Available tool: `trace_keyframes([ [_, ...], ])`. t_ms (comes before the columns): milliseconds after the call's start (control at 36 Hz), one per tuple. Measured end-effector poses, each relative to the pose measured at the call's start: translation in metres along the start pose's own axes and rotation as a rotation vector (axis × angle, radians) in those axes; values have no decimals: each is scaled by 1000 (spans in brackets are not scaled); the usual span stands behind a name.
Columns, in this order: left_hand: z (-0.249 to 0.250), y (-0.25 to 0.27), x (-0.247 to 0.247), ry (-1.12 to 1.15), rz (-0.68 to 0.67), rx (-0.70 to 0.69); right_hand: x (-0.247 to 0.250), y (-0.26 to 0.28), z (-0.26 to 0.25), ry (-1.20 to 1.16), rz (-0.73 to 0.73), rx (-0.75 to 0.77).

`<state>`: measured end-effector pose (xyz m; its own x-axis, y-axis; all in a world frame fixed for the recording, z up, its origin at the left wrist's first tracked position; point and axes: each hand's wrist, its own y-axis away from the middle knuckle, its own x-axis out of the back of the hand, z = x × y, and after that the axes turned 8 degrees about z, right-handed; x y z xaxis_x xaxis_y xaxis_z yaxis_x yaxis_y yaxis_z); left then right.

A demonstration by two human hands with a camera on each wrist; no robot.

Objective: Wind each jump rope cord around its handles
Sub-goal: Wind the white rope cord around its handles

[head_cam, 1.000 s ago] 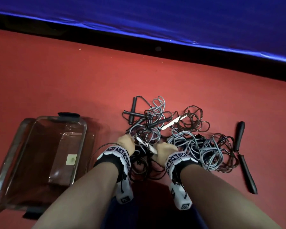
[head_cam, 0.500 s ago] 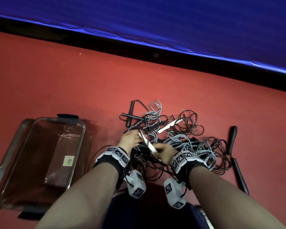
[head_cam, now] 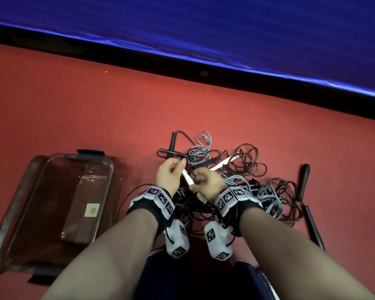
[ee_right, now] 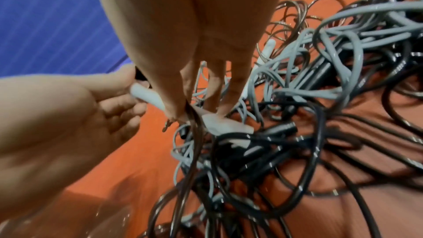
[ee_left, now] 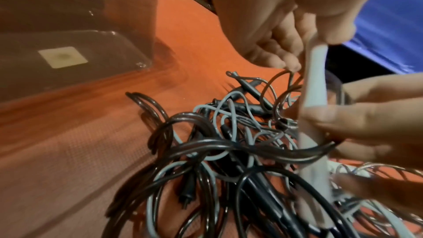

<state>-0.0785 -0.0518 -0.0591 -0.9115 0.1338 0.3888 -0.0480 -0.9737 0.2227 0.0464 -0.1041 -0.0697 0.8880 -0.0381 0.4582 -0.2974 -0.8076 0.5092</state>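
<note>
A tangle of grey, black and brown jump ropes (head_cam: 243, 182) lies on the red floor. Over its left part both hands hold one white handle (head_cam: 187, 178). My left hand (head_cam: 179, 164) pinches the handle's far end (ee_left: 317, 52) between thumb and fingers. My right hand (head_cam: 196, 180) grips the handle lower down and pins a dark brown cord (ee_right: 194, 126) against it. That cord (ee_left: 286, 151) crosses the handle and runs back into the pile. A second white handle (head_cam: 223, 164) lies in the tangle behind the hands.
A clear plastic bin (head_cam: 108, 169) with black clips stands on the floor at the left, with nothing in it. Two black handles (head_cam: 304, 180) lie end to end at the right of the pile, others (head_cam: 172, 141) at its far left. A blue mat (head_cam: 225, 29) borders the far side.
Both hands have risen and moved forward with the white handle. The left hand slid to the handle's far end, and the right hand turned and closed on the handle and cord.
</note>
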Motion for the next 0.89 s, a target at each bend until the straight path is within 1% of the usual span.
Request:
trace_keyframes([
  [83,8,-2,-1,13,142,17,14,-5,-1,6,60,-19],
  [111,11,-5,-2,32,198,37,17,-5,-1,29,110,-36],
  [139,15,-8,-2,46,240,56,22,-4,-2,109,150,-73],
  [167,20,-10,-3,42,255,69,25,-3,-1,200,169,-113],
  [194,26,-10,-4,25,240,69,28,-3,-1,309,160,-151],
  [250,38,-7,-8,15,177,22,31,0,-9,469,131,-187],
  [278,46,-3,-8,31,149,-3,31,0,-13,492,153,-151],
  [306,54,0,-8,48,125,-20,32,1,-20,465,178,-99],
  [333,62,3,-8,77,99,-27,34,2,-28,400,199,-10],
  [361,72,4,-6,132,71,-15,38,6,-39,324,194,50],
  [389,82,4,-3,215,37,17,42,8,-46,244,195,116],
  [444,107,0,5,415,-46,85,48,12,-63,95,158,166],
  [500,137,-1,13,553,-131,75,58,25,-84,30,116,164],
  [528,153,0,18,591,-152,52,62,31,-92,11,124,158],
  [583,184,5,26,641,-153,12,69,45,-103,15,122,132],
  [639,213,15,35,668,-106,-7,76,66,-108,98,83,129],
  [694,232,23,44,603,-21,-18,81,81,-105,143,96,112],
  [750,237,33,51,407,51,-46,89,93,-101,79,196,75],
  [806,228,46,55,165,61,-105,101,107,-100,-126,323,-38],
  [833,221,52,56,76,52,-132,107,111,-102,-251,364,-94],
  [889,208,67,56,-31,32,-172,123,126,-110,-439,398,-156],
])
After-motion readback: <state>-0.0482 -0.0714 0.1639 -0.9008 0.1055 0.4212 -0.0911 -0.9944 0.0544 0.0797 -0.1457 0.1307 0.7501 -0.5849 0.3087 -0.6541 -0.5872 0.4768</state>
